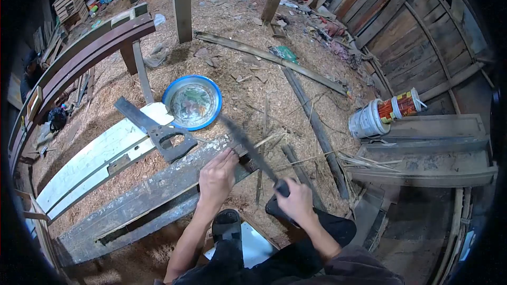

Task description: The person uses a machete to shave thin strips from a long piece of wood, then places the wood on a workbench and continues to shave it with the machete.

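Observation:
My right hand (297, 199) is wrapped round the black handle of a long dark blade (245, 144), blurred along its length, which points up and left. Near the right end of a worn wooden bench (158, 187) rests my left hand (217, 175), its fingers pressed together; whatever lies under them is too small to make out. Thin split strips (270, 139) stick out beyond that hand. A handsaw (153, 131) with a dark handle lies across a white board (97, 161) to the left.
A blue-rimmed basin (192, 102) stands beyond the bench. Posts (182, 5) rise ahead, and long timbers (317, 126) lie on the shaving-covered ground. Stacked buckets (369, 120) and a wooden trough (422, 179) are at right. A person (30, 74) is at far left.

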### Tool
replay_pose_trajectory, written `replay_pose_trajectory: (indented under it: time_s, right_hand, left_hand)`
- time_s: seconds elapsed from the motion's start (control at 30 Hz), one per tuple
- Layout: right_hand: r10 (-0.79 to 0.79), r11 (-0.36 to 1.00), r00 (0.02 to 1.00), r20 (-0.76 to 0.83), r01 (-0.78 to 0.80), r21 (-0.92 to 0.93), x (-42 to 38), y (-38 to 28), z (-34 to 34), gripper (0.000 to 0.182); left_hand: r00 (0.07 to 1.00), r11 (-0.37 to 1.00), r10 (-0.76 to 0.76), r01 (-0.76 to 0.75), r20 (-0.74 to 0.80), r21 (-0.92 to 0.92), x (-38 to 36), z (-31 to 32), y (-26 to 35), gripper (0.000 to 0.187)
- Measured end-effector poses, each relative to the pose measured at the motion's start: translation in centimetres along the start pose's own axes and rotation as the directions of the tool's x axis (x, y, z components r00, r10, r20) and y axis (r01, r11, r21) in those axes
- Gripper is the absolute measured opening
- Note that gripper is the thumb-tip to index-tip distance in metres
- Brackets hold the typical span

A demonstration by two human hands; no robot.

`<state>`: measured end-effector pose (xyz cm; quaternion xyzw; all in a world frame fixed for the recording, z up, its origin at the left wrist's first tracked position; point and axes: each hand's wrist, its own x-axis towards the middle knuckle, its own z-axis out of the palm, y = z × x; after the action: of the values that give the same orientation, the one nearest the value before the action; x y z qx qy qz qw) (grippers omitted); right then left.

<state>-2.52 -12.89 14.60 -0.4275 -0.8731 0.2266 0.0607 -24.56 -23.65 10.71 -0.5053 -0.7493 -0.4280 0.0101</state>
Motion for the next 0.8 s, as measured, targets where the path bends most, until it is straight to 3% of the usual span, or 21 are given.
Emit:
replay_pose_trajectory:
  time_s: [0.07, 0.17, 0.3, 0.47, 0.53, 0.67, 0.73, 0.8]
  right_hand:
    - [-0.012, 0.995, 0.991, 0.130, 0.024, -0.093, -0.6, 0.2, 0.4, 0.027]
    - [0.011, 0.997, 0.998, 0.068, -0.006, -0.073, 1.3, 1.8, 1.1, 0.029]
    - [0.037, 0.999, 0.998, 0.049, -0.035, -0.029, 1.6, -0.8, 1.2, 0.026]
    - [0.007, 0.996, 0.991, 0.136, 0.006, -0.094, 1.2, -1.4, 0.4, 0.028]
    - [0.021, 0.998, 0.999, 0.049, -0.017, -0.064, 2.1, 0.2, 0.4, 0.030]
    - [0.292, 0.956, 0.956, -0.007, -0.292, 0.034, 3.6, 1.5, 0.7, 0.029]
    - [0.224, 0.974, 0.973, -0.062, -0.221, 0.057, 2.2, 0.3, 0.6, 0.030]
    - [0.068, 0.995, 0.996, 0.062, -0.063, -0.078, 0.7, 0.2, 1.0, 0.032]
  left_hand:
    - [1.000, 1.000, 0.005, -0.005, 0.002, 0.010, 0.1, 0.2, -0.1, 0.028]
    - [0.999, 0.999, 0.032, -0.032, 0.002, 0.034, -0.1, 0.7, -0.5, 0.029]
    - [1.000, 1.000, -0.002, 0.002, -0.002, -0.004, 0.0, 0.8, -0.8, 0.029]
    - [0.996, 0.997, -0.061, 0.058, 0.061, 0.058, -0.2, 0.5, -0.4, 0.029]
    - [0.999, 0.999, -0.021, 0.020, 0.026, 0.034, -0.3, 0.9, -0.9, 0.029]
    - [1.000, 1.000, 0.009, -0.009, -0.006, 0.011, 0.1, 0.4, -0.4, 0.029]
    - [1.000, 1.000, 0.015, -0.015, -0.012, 0.005, 0.0, 0.7, -0.5, 0.029]
    - [1.000, 1.000, 0.021, -0.021, -0.013, 0.003, 0.1, 0.8, -0.6, 0.029]
